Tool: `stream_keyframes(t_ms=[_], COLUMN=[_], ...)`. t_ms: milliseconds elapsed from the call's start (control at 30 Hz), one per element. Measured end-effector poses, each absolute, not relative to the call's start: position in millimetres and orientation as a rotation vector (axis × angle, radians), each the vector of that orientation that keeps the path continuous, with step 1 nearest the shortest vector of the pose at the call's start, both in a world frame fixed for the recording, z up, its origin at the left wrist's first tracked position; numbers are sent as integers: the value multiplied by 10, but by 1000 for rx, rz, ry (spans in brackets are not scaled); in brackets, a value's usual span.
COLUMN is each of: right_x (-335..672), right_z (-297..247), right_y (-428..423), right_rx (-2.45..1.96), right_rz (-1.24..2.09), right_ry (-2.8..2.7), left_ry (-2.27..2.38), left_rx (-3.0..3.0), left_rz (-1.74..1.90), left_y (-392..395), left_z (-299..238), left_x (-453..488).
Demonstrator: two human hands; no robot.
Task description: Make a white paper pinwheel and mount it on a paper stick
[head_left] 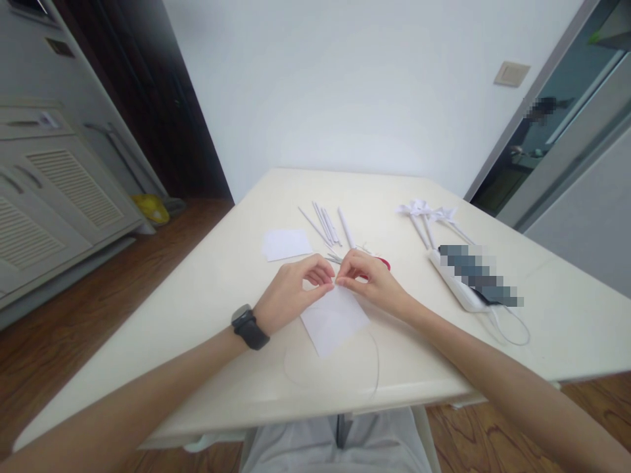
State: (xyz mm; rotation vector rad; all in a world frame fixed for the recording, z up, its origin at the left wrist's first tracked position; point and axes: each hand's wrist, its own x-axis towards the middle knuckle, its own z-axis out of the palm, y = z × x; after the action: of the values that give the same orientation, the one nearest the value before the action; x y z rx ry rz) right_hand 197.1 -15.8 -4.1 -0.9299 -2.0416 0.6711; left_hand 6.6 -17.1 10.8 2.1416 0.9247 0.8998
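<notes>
My left hand (293, 287) and my right hand (367, 279) meet at the middle of the cream table (207, 328), fingertips pinched together on the top edge of a white paper square (335, 320). The paper lies flat on the table below the hands. A black watch (250, 326) sits on my left wrist. Red-handled scissors (383, 263) lie partly hidden just behind my right hand.
Several white rolled paper sticks (325, 226) lie behind the hands, beside another white paper sheet (286, 244). White paper pinwheels on sticks (428, 213) lie at the right, next to a white pouch with a cord (463, 295). A thin wire loop (377, 368) lies near the front edge.
</notes>
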Motion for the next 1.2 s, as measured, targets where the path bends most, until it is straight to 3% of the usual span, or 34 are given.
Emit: stream_keyframes(t_ms=[367, 867, 1200], right_x=[1895, 1688, 1577], right_z=[135, 1822, 2019], right_y=[-242, -486, -1062], right_rx=[-859, -667, -483], right_rz=[465, 262, 135], right_ry=[-2081, -1781, -1585], left_ry=[859, 591, 455], left_rx=[2108, 2013, 1994], left_rz=[1002, 1469, 1782], left_y=[-186, -381, -919], left_z=[257, 1799, 2016], left_x=[71, 125, 215])
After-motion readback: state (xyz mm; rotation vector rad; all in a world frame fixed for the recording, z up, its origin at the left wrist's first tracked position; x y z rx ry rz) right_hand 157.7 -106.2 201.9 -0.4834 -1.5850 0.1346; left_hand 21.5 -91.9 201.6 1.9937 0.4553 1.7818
